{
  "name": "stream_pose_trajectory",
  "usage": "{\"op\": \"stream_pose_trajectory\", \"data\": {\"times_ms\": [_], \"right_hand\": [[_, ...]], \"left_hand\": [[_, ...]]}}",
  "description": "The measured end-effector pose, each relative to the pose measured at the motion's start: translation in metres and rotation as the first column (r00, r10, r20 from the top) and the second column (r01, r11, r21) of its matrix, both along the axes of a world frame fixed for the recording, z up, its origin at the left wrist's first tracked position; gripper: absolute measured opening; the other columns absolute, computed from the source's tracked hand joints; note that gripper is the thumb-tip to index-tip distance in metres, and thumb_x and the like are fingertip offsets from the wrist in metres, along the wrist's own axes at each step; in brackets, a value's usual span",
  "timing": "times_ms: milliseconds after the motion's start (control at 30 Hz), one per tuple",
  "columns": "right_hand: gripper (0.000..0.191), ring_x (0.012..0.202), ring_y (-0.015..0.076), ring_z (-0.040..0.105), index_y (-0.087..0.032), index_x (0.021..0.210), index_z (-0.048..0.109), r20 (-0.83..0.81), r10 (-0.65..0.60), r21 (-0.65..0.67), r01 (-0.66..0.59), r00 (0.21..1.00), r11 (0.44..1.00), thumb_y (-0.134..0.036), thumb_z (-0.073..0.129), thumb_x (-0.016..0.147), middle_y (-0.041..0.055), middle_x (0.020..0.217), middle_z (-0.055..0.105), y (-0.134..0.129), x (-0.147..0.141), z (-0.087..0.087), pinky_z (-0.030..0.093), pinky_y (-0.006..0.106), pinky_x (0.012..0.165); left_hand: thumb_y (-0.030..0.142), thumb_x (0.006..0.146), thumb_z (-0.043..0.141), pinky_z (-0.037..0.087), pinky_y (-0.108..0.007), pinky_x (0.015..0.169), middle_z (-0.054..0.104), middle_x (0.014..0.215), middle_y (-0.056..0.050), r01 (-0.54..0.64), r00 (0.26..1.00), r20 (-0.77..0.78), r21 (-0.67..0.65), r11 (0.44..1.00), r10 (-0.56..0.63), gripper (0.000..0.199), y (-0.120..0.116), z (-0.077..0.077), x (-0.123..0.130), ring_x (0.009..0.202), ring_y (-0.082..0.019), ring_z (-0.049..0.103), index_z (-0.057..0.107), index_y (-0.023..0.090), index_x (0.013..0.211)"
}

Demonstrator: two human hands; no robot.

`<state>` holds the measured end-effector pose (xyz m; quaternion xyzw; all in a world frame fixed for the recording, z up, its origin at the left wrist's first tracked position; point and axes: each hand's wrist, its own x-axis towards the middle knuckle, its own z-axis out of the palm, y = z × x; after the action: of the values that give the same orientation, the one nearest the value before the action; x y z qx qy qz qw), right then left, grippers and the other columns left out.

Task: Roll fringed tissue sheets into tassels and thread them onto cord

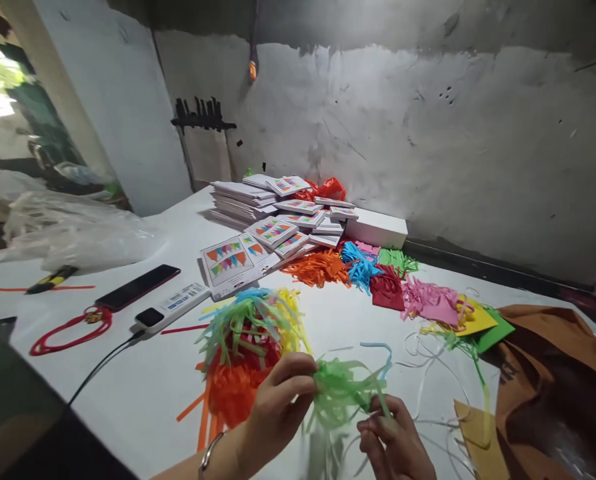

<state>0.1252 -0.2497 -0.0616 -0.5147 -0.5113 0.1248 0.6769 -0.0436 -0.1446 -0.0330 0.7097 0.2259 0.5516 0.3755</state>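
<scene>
A light green fringed paper bunch (339,387) hangs between my two hands above the white table. My left hand (283,400), with a silver bracelet at the wrist, pinches its upper left end. Green strips at the bunch's right side are pinched in the fingers of my right hand (393,433). Just beyond my left hand lies a heap of fringed bunches: orange-red (233,393), yellow (291,320) and green (243,327). Thin white strings (428,360) are strewn to the right of my hands.
Packages with printed bunting pictures (235,260) are stacked at the back beside a white box (378,228). More coloured fringes (431,300) form a row at the right. A phone (138,287), white device (173,307) and cutter (52,280) lie left; brown cloth (553,373) lies right.
</scene>
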Motion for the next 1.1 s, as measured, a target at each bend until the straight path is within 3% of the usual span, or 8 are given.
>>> {"op": "stream_pose_trajectory", "data": {"times_ms": [67,133,167,233,633,833,933,1100], "right_hand": [[0.026,0.069,0.0132,0.06,-0.023,0.081,0.07,-0.043,-0.001,-0.027,-0.001,0.999,1.0,-0.041,0.059,0.096,0.0072,0.098,0.06,-0.004,-0.004,-0.002,0.051,0.024,0.059],[0.025,0.065,0.0131,0.06,-0.023,0.082,0.07,-0.074,-0.007,-0.067,0.002,0.997,0.998,-0.041,0.059,0.096,0.0065,0.094,0.063,-0.008,-0.002,-0.004,0.05,0.023,0.056],[0.025,0.063,0.0131,0.059,-0.022,0.082,0.069,-0.085,-0.014,-0.095,0.006,0.996,0.995,-0.041,0.06,0.095,0.0058,0.09,0.064,-0.01,0.0,-0.004,0.05,0.023,0.054],[0.024,0.059,0.0137,0.059,-0.022,0.083,0.07,-0.095,-0.036,-0.153,0.021,0.995,0.988,-0.042,0.063,0.093,0.0038,0.079,0.064,-0.015,0.005,-0.004,0.051,0.024,0.055],[0.017,0.083,0.0172,0.069,-0.024,0.082,0.073,0.092,0.209,-0.189,-0.189,0.974,0.964,-0.029,0.062,0.094,0.0058,0.091,0.071,-0.008,0.011,0.043,0.056,0.024,0.07],[0.011,0.086,0.0185,0.071,-0.025,0.085,0.074,0.165,0.112,-0.14,-0.089,0.98,0.986,-0.022,0.066,0.091,0.0046,0.089,0.073,-0.008,0.017,0.049,0.058,0.026,0.075],[0.013,0.085,0.0178,0.069,-0.026,0.088,0.074,0.118,0.294,-0.129,-0.279,0.948,0.952,-0.02,0.064,0.092,0.0031,0.087,0.072,-0.006,0.008,0.051,0.057,0.028,0.076],[0.012,0.092,0.0189,0.069,-0.028,0.09,0.075,0.042,0.341,-0.151,-0.332,0.939,0.931,-0.024,0.064,0.093,0.0045,0.095,0.072,-0.011,-0.003,0.045,0.058,0.029,0.078]], "left_hand": [[0.033,0.08,0.077,0.054,-0.025,0.067,0.068,0.082,-0.005,0.089,0.984,0.176,-0.467,0.88,-0.005,0.013,-0.01,-0.002,0.012,0.072,-0.016,0.064,0.075,0.021,0.077],[0.04,0.071,0.084,0.05,-0.022,0.056,0.063,0.069,-0.001,0.264,0.943,0.333,-0.802,0.536,0.032,0.026,-0.021,-0.004,0.02,0.059,-0.012,0.057,0.07,0.019,0.075],[0.042,0.068,0.086,0.047,-0.021,0.052,0.06,0.064,0.001,0.335,0.922,0.383,-0.86,0.386,0.053,0.031,-0.026,-0.005,0.022,0.054,-0.011,0.054,0.068,0.018,0.073],[0.042,0.065,0.089,0.046,-0.021,0.051,0.058,0.061,0.002,0.411,0.897,0.439,-0.872,0.266,0.051,0.035,-0.033,-0.007,0.022,0.053,-0.011,0.053,0.066,0.017,0.072],[0.044,0.065,0.09,0.051,-0.026,0.067,0.068,0.077,-0.002,0.31,0.951,0.277,-0.822,0.479,-0.14,0.039,-0.044,-0.023,0.006,0.068,-0.015,0.061,0.069,0.018,0.085],[0.047,0.08,0.072,0.052,-0.036,0.093,0.07,0.113,-0.007,-0.229,0.965,-0.045,-0.63,0.742,0.259,0.033,-0.013,-0.002,-0.041,0.11,-0.026,0.062,0.071,0.026,0.106],[0.047,0.088,0.065,0.044,-0.039,0.108,0.066,0.129,-0.007,-0.029,0.988,-0.147,-0.505,0.862,-0.053,0.032,-0.023,0.016,-0.039,0.126,-0.029,0.055,0.073,0.029,0.113],[0.045,0.089,0.067,0.051,-0.028,0.079,0.073,0.089,-0.005,0.328,0.886,-0.018,-0.68,0.655,-0.463,0.027,-0.052,0.022,-0.005,0.085,-0.02,0.065,0.077,0.023,0.099]]}}
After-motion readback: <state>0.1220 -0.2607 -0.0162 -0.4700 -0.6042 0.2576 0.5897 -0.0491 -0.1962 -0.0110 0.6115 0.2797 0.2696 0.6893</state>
